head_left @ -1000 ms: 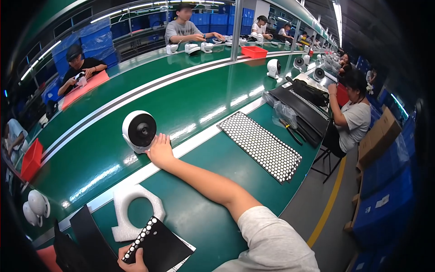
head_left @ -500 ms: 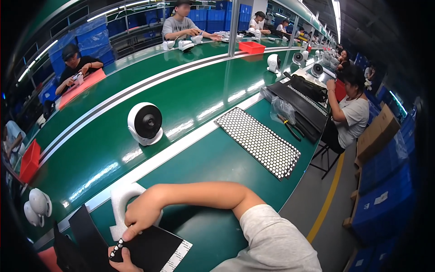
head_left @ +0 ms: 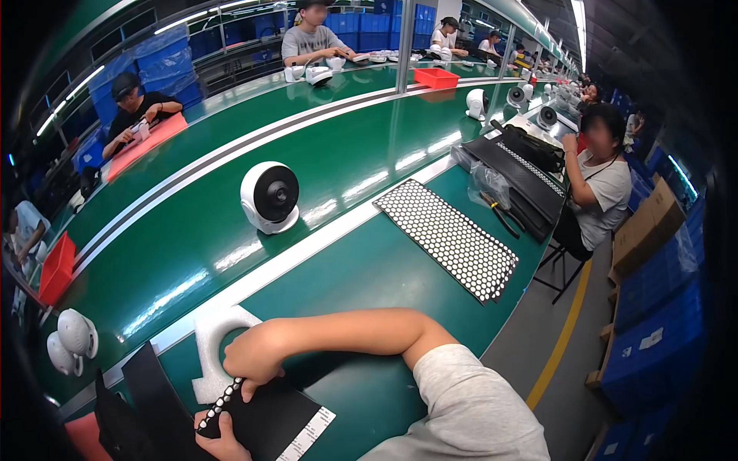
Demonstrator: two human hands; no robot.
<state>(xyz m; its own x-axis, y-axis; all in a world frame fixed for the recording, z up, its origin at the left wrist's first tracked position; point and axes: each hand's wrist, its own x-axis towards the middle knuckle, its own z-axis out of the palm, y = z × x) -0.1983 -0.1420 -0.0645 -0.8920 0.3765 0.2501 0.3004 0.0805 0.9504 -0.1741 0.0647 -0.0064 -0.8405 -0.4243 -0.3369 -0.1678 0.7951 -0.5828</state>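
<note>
My left hand (head_left: pixel 223 439) holds a black sheet (head_left: pixel 265 419) at its near left edge, thumb on top. Along that edge runs a row of white round dots (head_left: pixel 219 403). At the row's far end, my right hand (head_left: pixel 257 357) is closed on the sheet, its thumb pressed to the surface beside the dots; some fingertips are hidden. A white strip (head_left: pixel 307 436) lines the sheet's right edge. Behind my right hand lies a white foam ring (head_left: pixel 209 338). Farther right on the green table is a black sheet covered with white dots (head_left: pixel 453 242).
A white camera-like device with a black face (head_left: pixel 270 198) stands on the green conveyor (head_left: pixel 346 157). Pliers (head_left: pixel 501 215), a clear plastic bag (head_left: pixel 488 184) and black material (head_left: pixel 530 188) lie at the right, near a seated person. Black pieces (head_left: pixel 154 392) are at my left.
My right hand has moved away from my left hand along the dotted edge, uncovering more dots. The white device has moved right along the conveyor. The whole view has shifted slightly.
</note>
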